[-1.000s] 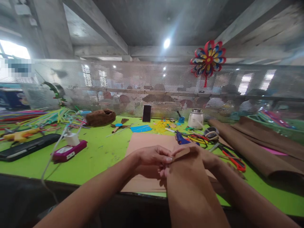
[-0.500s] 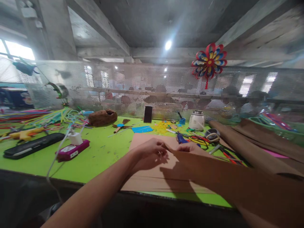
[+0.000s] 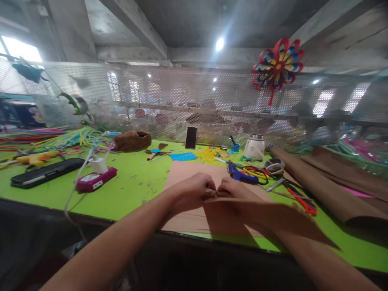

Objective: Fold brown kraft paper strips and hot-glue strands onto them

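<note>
Over the green table (image 3: pixel 127 194) my left hand (image 3: pixel 194 189) and my right hand (image 3: pixel 235 189) meet fingertip to fingertip, both pinched on the near edge of a brown paper sheet (image 3: pixel 266 216). The sheet hangs out toward me and to the right, hiding much of my right forearm. Under my hands a flat brown cardboard piece (image 3: pixel 188 171) lies on the table.
Right of my hands lie a blue glue gun (image 3: pixel 239 174), red-handled scissors (image 3: pixel 300 198), a tape roll (image 3: pixel 274 165) and rolled brown paper (image 3: pixel 327 190). To the left are a magenta device with a charger (image 3: pixel 95 180), a black phone (image 3: pixel 45 173) and coloured strips (image 3: pixel 66 141). A mesh screen (image 3: pixel 169 105) closes the back; a paper pinwheel (image 3: pixel 277 64) hangs on it.
The paper sheet swung from upright in front of me out to the right, then dropped lower and flatter. My hands stayed pinched together at its edge. The view shifted slightly left.
</note>
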The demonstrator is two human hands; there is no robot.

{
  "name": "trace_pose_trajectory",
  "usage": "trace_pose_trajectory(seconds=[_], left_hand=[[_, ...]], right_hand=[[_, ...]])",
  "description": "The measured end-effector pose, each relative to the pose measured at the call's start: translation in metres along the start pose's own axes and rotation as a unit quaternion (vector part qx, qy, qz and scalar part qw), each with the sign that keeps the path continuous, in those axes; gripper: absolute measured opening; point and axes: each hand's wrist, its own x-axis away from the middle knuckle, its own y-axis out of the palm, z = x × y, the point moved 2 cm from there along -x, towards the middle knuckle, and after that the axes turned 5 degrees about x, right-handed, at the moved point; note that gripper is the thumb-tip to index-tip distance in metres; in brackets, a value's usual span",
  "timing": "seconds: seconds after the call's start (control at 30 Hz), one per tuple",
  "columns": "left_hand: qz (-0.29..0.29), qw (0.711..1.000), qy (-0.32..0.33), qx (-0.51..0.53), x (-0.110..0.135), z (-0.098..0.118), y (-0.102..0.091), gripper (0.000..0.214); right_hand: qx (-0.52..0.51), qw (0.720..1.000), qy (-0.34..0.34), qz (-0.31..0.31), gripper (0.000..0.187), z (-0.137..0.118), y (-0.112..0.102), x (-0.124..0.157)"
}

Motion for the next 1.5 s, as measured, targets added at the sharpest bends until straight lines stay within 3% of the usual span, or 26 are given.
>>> trace_pose_trajectory(seconds=[0.1, 0.2, 0.5, 0.7, 0.83, 1.0, 1.3, 1.5], left_hand=[[0.047, 0.995, 0.041, -0.083, -0.003, -0.004, 0.001, 0.017], [0.048, 0.991, 0.053, -0.115, -0.004, -0.007, 0.003, 0.019], [0.038, 0.998, 0.002, -0.059, -0.001, -0.013, 0.006, 0.013], [0.056, 0.995, -0.003, -0.080, -0.004, -0.012, 0.006, 0.011], [0.012, 0.997, -0.013, -0.071, -0.007, -0.009, 0.004, 0.006], [-0.032, 0.992, 0.011, -0.119, -0.008, -0.006, -0.002, 0.011], [0.006, 0.988, 0.063, -0.140, 0.009, -0.007, -0.001, 0.005], [0.012, 0.987, 0.072, -0.142, 0.018, -0.007, -0.001, 0.017]], right_hand=[[0.093, 0.995, -0.040, 0.021, 0.020, -0.007, -0.002, -0.006], [0.122, 0.991, -0.053, 0.030, 0.021, -0.008, 0.001, -0.006], [0.120, 0.989, -0.085, 0.034, 0.024, 0.012, 0.016, -0.006], [0.197, 0.974, -0.100, 0.057, 0.029, 0.009, 0.021, -0.005], [0.243, 0.962, -0.110, 0.057, 0.031, 0.006, 0.021, -0.003], [0.259, 0.959, -0.104, 0.049, 0.026, 0.006, 0.022, -0.003], [0.269, 0.955, -0.110, 0.053, 0.015, 0.001, 0.018, 0.000], [0.263, 0.959, -0.095, 0.050, 0.016, 0.001, 0.015, 0.004]])
